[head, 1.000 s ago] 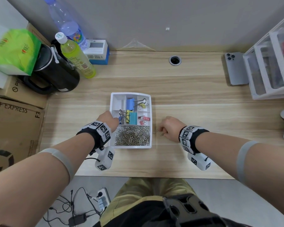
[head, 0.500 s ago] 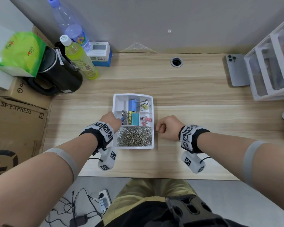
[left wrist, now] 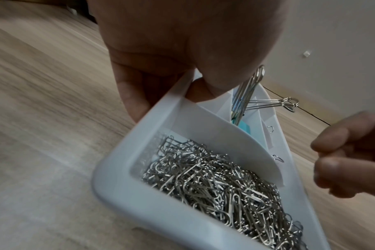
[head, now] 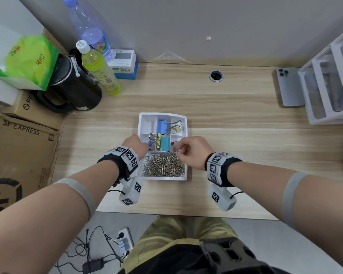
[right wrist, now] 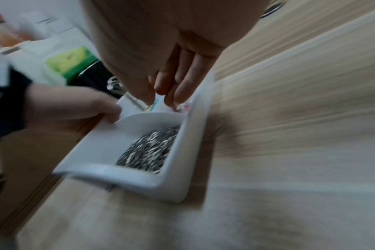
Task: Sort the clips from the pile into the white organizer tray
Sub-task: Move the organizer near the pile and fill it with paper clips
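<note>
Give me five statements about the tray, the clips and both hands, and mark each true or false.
1. The paper clips fill the tray's large near compartment. True.
2. The right hand rests flat on the desk, away from the tray. False: it is over the tray, fingers curled together above its right side.
3. The left hand grips the tray's left wall. True: in the left wrist view its fingers lie outside the wall and its thumb inside.
4. The blue binder clip lies on the desk beside the tray. False: it sits in a far compartment.
5. The phone lies inside the tray. False: it lies on the desk at far right.
</note>
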